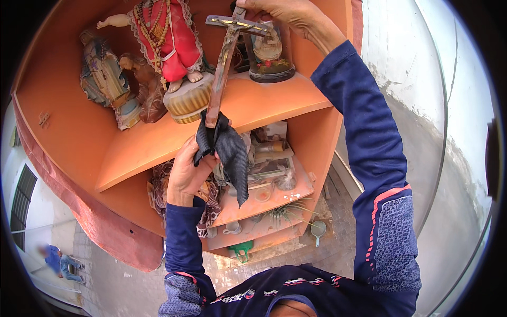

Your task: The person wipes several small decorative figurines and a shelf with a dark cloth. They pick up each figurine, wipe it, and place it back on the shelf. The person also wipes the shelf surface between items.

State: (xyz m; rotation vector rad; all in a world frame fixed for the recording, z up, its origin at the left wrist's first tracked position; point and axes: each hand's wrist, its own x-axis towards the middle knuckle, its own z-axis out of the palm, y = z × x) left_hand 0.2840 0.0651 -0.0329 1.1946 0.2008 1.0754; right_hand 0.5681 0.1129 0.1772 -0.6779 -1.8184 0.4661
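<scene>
Wooden cross (221,84), small figure fixed on it, held up before the upper shelf (274,101), top tipped toward 1 o'clock. Clock centred on the cross.

Right hand (291,15), 1 to 2 o'clock: thumb and fingers pinched on the top. Left hand (186,168), 7 o'clock: fingers curled round a dark cloth (234,161) bunched at the foot, loose end hanging to 6.

Looks like wiping. Best done with the top pinch firm, the cloth snug on the wood, strokes lengthwise, light near the figure; gather the loose end.

Red-dressed statue (174,50) at 10, glass case (271,55) between 2 and 3; keep the arms of the cross clear of both. Robed statue (103,74) at 9.
</scene>
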